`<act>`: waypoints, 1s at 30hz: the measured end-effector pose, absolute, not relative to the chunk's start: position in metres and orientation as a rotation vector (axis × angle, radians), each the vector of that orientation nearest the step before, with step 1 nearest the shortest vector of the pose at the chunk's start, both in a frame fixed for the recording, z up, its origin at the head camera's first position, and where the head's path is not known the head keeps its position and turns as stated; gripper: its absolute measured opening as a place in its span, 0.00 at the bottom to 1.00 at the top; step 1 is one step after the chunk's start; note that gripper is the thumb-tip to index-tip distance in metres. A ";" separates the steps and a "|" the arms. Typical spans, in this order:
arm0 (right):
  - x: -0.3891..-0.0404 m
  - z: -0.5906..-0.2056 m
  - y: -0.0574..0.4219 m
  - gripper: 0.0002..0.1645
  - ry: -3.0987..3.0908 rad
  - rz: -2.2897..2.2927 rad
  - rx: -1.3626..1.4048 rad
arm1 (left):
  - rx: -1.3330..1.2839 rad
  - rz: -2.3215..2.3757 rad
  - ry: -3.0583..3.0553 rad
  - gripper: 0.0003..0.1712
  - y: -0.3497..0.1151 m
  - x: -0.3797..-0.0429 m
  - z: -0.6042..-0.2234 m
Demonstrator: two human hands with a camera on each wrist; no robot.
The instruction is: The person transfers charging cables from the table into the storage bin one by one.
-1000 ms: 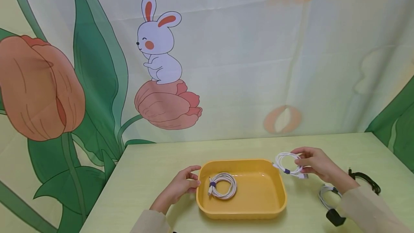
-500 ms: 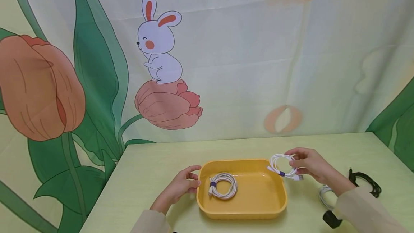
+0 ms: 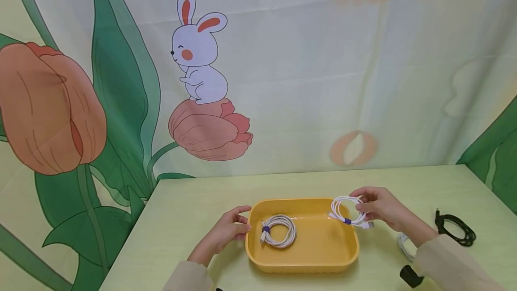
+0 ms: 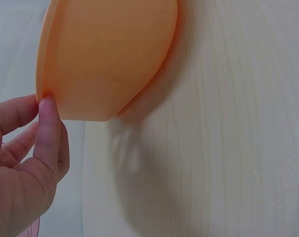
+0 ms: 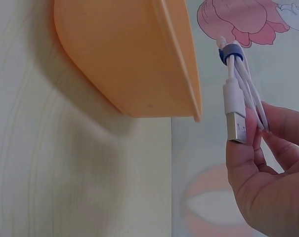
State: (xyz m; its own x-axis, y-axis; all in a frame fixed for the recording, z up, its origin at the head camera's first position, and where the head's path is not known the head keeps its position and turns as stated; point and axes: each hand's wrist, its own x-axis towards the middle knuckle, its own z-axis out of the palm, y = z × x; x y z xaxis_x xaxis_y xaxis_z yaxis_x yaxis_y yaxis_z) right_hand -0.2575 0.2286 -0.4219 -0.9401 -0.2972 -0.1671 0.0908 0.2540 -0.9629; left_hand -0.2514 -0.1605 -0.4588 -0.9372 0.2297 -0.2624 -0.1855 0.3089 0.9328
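My right hand [image 3: 381, 205] holds a coiled white USB cable [image 3: 341, 212] over the right rim of a yellow tray [image 3: 303, 266]. A dark blue tie binds the coil, and its metal USB plug [image 5: 236, 128] hangs close by the thumb in the right wrist view. My left hand [image 3: 227, 232] is at the tray's left side, thumb and forefinger touching the rim, as the left wrist view shows too. Inside the tray, toward the left, lies a thicker coiled off-white cable [image 3: 291, 237] with a dark blue tie.
On the table [image 3: 177, 219] at the right lies a coiled black cable [image 3: 464, 237]. Nearer, a grey cable [image 3: 404, 248] and a black block [image 3: 409, 276] are partly covered by the right sleeve [image 3: 448, 262]. A printed curtain [image 3: 291, 80] hangs behind the table.
My right hand has moved left and slightly down, taking the white USB cable from beside the tray's right end to over its rim. The left hand and the tray stay in place.
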 end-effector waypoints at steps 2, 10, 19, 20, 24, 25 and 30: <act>-0.257 -0.422 0.228 0.21 2.217 -1.729 -0.201 | 0.035 1.667 2.231 0.29 -0.160 -0.251 -0.458; -0.254 -0.420 0.224 0.21 2.226 -1.707 -0.200 | 0.044 1.690 2.220 0.29 -0.161 -0.252 -0.456; -0.253 -0.422 0.216 0.23 2.186 -1.708 -0.244 | 0.047 1.689 2.210 0.29 -0.161 -0.252 -0.454; -0.252 -0.422 0.215 0.24 2.182 -1.709 -0.249 | 0.046 1.689 2.210 0.29 -0.161 -0.251 -0.454; -0.252 -0.424 0.212 0.26 2.163 -1.715 -0.269 | 0.039 1.692 2.215 0.29 -0.160 -0.251 -0.456; -0.251 -0.424 0.211 0.25 2.157 -1.718 -0.272 | 0.038 1.693 2.217 0.29 -0.160 -0.252 -0.457; -0.250 -0.427 0.207 0.25 2.134 -1.728 -0.286 | 0.047 1.690 2.219 0.29 -0.161 -0.253 -0.461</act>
